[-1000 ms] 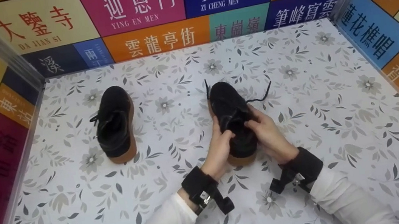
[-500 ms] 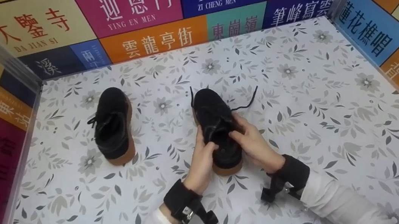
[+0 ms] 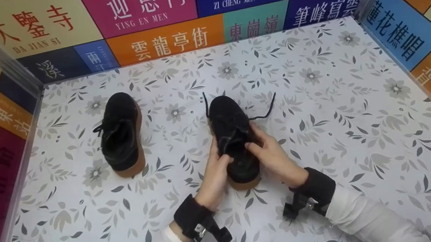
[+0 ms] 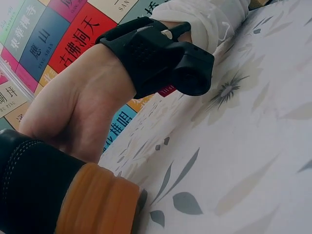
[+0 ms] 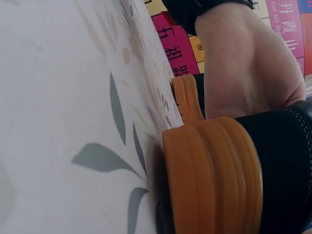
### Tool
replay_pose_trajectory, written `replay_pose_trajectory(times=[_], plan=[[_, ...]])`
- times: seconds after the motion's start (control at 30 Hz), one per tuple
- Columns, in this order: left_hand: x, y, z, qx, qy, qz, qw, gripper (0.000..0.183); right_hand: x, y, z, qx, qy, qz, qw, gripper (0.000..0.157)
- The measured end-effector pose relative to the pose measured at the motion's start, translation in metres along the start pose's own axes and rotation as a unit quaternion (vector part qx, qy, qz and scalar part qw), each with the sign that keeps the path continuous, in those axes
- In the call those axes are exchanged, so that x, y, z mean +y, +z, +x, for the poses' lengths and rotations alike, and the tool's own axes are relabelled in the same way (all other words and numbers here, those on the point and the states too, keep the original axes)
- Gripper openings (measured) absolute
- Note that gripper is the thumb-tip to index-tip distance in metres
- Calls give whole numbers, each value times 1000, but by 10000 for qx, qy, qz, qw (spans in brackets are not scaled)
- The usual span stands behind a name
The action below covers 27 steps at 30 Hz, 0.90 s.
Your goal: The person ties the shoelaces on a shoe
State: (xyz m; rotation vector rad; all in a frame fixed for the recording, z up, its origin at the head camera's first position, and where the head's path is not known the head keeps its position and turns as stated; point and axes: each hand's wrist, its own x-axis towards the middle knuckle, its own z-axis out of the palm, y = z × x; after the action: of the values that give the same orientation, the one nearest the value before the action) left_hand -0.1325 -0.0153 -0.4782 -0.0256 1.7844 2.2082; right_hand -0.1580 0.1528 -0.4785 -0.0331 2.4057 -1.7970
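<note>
In the head view both hands grip a black shoe [image 3: 227,109] with a tan sole, heel toward the person. My left hand [image 3: 215,175] holds its left side, thumb over the collar. On the opposite side my right hand [image 3: 275,155] does the same; fingers under and behind the upper are partly hidden. Two loose lace ends [image 3: 269,110] spread from the shoe's front. Its ridged sole [image 4: 97,202] fills the lower left wrist view, with the right hand [image 4: 73,100] behind. The right wrist view shows the heel's sole [image 5: 212,173] close up and the left hand [image 5: 251,63] beyond.
A second black shoe [image 3: 120,108], its lace gathered at the side, stands to the left, toe pointing away. Flower-printed sheeting [image 3: 323,124] covers the surface. Colourful panels with lettering [image 3: 168,40] wall in the back and both sides.
Both hands have moved the gripped shoe left and slightly toward the person, mostly in the first half second. Since then it has barely moved. The second shoe stays in place.
</note>
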Motion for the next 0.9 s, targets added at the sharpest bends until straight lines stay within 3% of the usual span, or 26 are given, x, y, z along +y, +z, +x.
replay_pose_trajectory(times=[0.43,0.67,0.9], plan=[[-9,-6,1,30,-9,-20,10000,88,5,3,0,-67,137,62,9999,74],[-8,-9,-1,195,-30,371,9991,89,10,0,-1,-144,-12,14,9999,71],[-4,-9,10,458,546,960,9928,85,8,-7,1,-8,-408,-245,9989,60]])
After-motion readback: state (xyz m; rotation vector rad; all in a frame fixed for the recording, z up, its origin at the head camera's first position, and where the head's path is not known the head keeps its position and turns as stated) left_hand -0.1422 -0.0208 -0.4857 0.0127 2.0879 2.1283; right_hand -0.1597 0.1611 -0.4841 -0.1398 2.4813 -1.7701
